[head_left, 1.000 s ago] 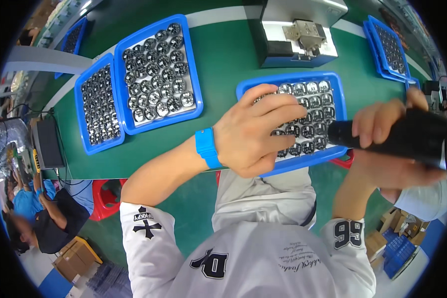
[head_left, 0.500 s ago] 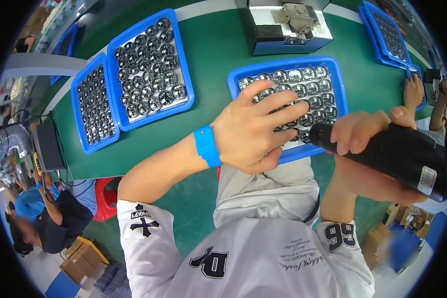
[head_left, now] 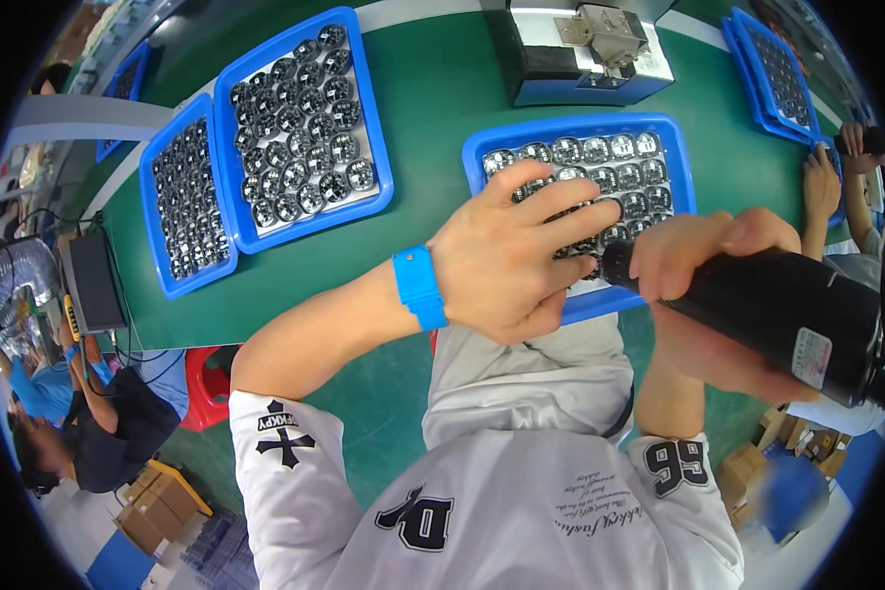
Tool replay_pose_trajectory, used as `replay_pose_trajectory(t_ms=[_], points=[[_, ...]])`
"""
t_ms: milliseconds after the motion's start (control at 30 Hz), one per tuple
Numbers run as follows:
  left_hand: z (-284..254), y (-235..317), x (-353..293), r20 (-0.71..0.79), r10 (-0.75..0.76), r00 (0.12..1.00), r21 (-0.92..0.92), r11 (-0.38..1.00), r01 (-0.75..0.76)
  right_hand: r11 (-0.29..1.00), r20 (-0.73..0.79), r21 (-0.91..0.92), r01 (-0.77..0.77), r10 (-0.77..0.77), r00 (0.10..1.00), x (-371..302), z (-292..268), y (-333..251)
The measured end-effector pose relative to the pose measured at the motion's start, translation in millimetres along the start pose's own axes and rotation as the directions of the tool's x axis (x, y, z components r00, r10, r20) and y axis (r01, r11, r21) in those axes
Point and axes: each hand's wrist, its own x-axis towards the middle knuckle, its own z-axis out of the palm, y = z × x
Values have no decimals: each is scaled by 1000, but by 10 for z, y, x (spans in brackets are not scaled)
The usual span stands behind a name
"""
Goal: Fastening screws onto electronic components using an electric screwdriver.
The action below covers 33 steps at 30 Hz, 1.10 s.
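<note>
A blue tray (head_left: 580, 124) holds rows of shiny, faceted round pieces (head_left: 596, 149), clear and dark. My left hand (head_left: 501, 261), with a blue band at the wrist, is over the tray's left part. Its fingers are spread over the pieces, and whether they touch them I cannot tell. My right hand (head_left: 693, 258) is wrapped round a thick black hand-held tool (head_left: 782, 305) with a narrow nose and a pale label. The tool's nose points left at the tray's near right part, close to my left fingertips. The nose and my hands hide several pieces.
Two more blue trays (head_left: 383, 147) of similar pieces lie on the green table (head_left: 423, 187) at the left. Beyond my tray stands a box-shaped fixture (head_left: 600, 49) with a metal clamp. At the far right are stacked trays (head_left: 772, 74) and another person's hand (head_left: 822, 182).
The black tool has shifted left across the tray, its nose now nearer my left fingertips, and its body has tilted. My left hand keeps its place over the tray. The whole view has shifted slightly.
</note>
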Motion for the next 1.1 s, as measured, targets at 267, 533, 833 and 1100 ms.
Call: replay_pose_trajectory(t_ms=[267,533,833,1100], points=[[-13,13,34,31,-2,1000,14,1000,1,999,-83,16,31,-30,996,-42,26,58],[-65,38,-9,52,-40,998,13,999,40,998,-5,42,52,-52,999,266,-40,-172],[-66,15,115,26,7,1000,-34,999,-6,990,-357,-126,63,-104,928,1484,335,-264],[-79,20,80,23,-26,999,-40,999,27,968,-529,-222,-116,-20,849,1682,265,56]])
